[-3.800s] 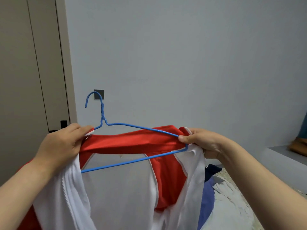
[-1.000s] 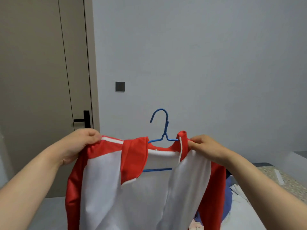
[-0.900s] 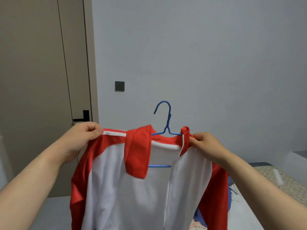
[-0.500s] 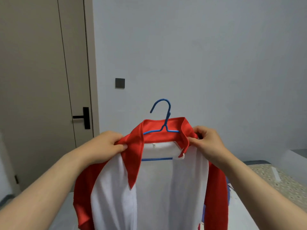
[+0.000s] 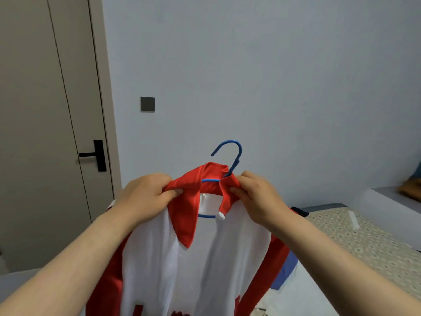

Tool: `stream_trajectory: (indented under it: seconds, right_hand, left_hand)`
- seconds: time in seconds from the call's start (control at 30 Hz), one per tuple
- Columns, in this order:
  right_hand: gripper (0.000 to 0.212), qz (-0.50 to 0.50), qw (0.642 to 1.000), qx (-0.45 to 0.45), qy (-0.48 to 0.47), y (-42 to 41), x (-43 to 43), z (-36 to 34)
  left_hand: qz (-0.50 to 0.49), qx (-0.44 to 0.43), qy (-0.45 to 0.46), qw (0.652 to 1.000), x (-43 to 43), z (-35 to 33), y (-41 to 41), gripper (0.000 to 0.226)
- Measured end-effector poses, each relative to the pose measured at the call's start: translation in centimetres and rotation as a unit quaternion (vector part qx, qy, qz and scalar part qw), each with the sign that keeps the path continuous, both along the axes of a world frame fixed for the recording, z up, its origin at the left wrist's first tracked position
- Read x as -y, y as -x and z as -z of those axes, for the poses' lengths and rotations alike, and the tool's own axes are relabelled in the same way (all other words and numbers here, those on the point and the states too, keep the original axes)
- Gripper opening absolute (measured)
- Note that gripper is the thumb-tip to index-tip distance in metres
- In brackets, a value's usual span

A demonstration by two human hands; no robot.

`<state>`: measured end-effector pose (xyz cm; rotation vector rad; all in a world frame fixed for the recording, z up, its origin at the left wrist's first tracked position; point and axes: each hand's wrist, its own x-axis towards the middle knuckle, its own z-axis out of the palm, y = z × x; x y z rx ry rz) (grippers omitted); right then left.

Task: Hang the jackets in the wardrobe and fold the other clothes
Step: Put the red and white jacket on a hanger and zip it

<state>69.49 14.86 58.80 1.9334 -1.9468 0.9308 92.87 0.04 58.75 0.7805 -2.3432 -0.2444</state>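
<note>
Findings at this moment:

The jacket (image 5: 205,265), red and white, is hanging on a blue wire hanger (image 5: 230,153) and is being held up in front of a pale wall (image 5: 273,76). The left hand (image 5: 145,197) is pinching the left flap of the collar (image 5: 186,213) between thumb and curled fingers. The right hand (image 5: 257,197) is pinching the right flap just beside the hanger's neck. Both hands are clamped on cloth, neither on the wire. The hook is standing free above the collar, slightly tilted, and part of the lower bar is showing through the open front.

Judgement: the collar is being dressed on the hanger, and the hanging itself is not yet done. No wardrobe is showing (only a closed door (image 5: 45,133) at left), so a carry is probably lying ahead.

Risks:
- The weight is going through the collar, not the hook. If either pinch is let go before a hand is taking the hook, hanger and jacket are likely dropping together.
- The cloth is looking smooth and the wire thin, so with the front open one shoulder may be sliding off if the hanger is tipping in transit.
- The hands are hiding how the shoulders are sitting on the wire, so that cannot be confirmed.
- A blue garment (image 5: 287,270) is lying on the bed (image 5: 364,236) below right, and a dropped jacket would be landing on it
</note>
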Motion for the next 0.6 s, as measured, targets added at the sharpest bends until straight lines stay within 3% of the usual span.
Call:
stream_trajectory:
  seconds: [0.1, 0.23, 0.3, 0.43, 0.6]
  right_hand:
    - [0.024, 0.002, 1.000, 0.025, -0.019, -0.3, -0.1, 0.8]
    - [0.031, 0.025, 0.990, 0.133, -0.030, 1.5, -2.1, 2.2]
    - [0.021, 0.073, 0.990, 0.118, -0.039, 3.1, -3.6, 3.2]
    - [0.040, 0.128, 0.983, 0.126, -0.022, 4.2, -5.4, 4.7]
    - [0.046, 0.168, 0.978, 0.121, 0.017, 4.3, -6.7, 4.0]
  left_hand:
    - [0.005, 0.000, 0.009, 1.000, 0.1, 0.7, 0.7, 0.036]
    - [-0.023, -0.002, 0.022, 0.999, 0.6, 1.3, 0.7, 0.040]
    - [-0.033, -0.018, 0.005, 0.999, 1.1, 1.5, 0.4, 0.042]
    - [0.017, -0.047, -0.046, 0.998, 1.1, 1.8, 1.8, 0.034]
    - [0.082, -0.087, -0.041, 0.992, -1.1, 0.7, 6.1, 0.053]
